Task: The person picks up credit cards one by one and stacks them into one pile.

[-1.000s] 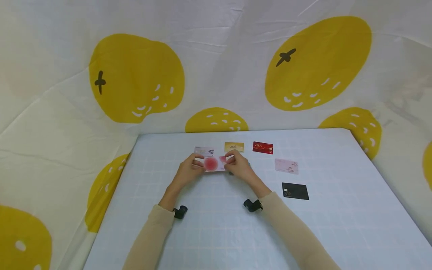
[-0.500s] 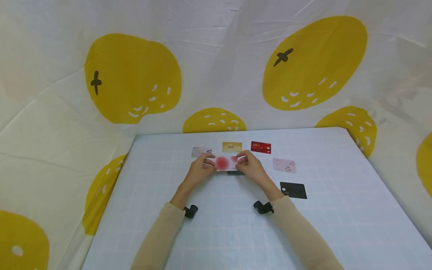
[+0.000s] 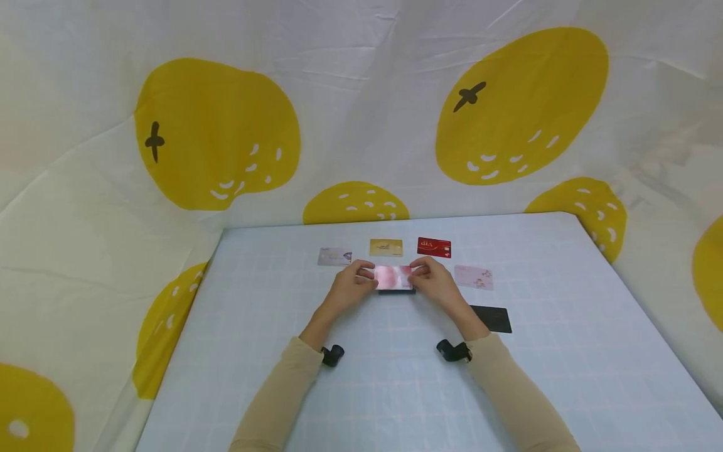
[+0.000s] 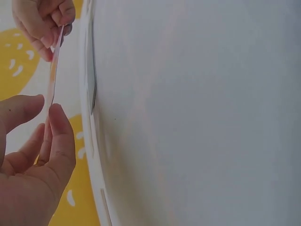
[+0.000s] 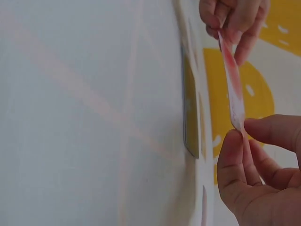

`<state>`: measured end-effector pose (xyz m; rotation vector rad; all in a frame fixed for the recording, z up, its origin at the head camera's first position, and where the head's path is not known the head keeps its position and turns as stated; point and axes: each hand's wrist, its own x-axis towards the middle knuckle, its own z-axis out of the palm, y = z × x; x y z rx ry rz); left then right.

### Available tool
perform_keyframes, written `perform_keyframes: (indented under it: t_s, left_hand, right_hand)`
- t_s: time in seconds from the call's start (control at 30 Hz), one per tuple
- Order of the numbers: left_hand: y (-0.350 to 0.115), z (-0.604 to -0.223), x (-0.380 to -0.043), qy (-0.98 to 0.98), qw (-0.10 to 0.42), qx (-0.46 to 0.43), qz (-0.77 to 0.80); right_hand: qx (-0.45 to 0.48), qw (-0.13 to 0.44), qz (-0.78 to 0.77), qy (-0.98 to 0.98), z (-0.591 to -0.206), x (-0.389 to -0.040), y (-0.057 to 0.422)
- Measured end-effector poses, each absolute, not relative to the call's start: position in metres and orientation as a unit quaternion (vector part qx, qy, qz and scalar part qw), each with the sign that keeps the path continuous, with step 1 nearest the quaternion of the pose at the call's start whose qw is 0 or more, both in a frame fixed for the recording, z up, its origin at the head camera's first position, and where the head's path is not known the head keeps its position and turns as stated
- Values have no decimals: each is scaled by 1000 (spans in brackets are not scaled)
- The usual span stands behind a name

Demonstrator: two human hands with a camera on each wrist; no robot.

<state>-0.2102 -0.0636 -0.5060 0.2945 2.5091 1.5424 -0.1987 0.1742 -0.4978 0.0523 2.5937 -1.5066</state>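
A pink-and-white card (image 3: 393, 277) is held level above the table by both hands. My left hand (image 3: 350, 287) pinches its left end between thumb and fingers, and my right hand (image 3: 439, 285) grips the right end likewise. Both wrist views show the card (image 4: 53, 75) nearly edge-on, apart from the tabletop. Under it lies a flat dark-edged thing (image 3: 396, 292), mostly covered by the card in the head view. From the right wrist this flat thing (image 5: 190, 108) shows as a thin slab on the table; its kind cannot be told.
Around the hands lie a silvery card (image 3: 334, 256), a gold card (image 3: 386, 247), a red VIP card (image 3: 434, 247), a pale pink card (image 3: 473, 277) and a black card (image 3: 494, 319), partly behind the right forearm. A white cloth with yellow fruit prints (image 3: 356, 94) hangs behind the table (image 3: 384, 389).
Both hands have carried the pink-and-white card to the right, from near the silvery card to over the dark-edged thing. The view has shifted slightly; the other cards stay put.
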Motion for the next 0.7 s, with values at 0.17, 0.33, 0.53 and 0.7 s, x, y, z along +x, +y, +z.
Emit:
perform_keyframes:
  t_s: [0.17,0.33,0.53,0.7]
  left_hand:
    - [-59,-508,-211,851,82,106,508]
    - [-55,-510,-212,854,83,107,503]
    - [-53,-512,-213,856,94,102,498]
    - [-53,-513,-215,861,108,96,487]
  right_hand:
    - [28,73,-510,856,-500,-198,178]
    - [36,86,-531,842,-503,-198,182]
    - [40,106,-547,829,-508,-200,186]
    - [42,117,-548,828,-510,-201,187]
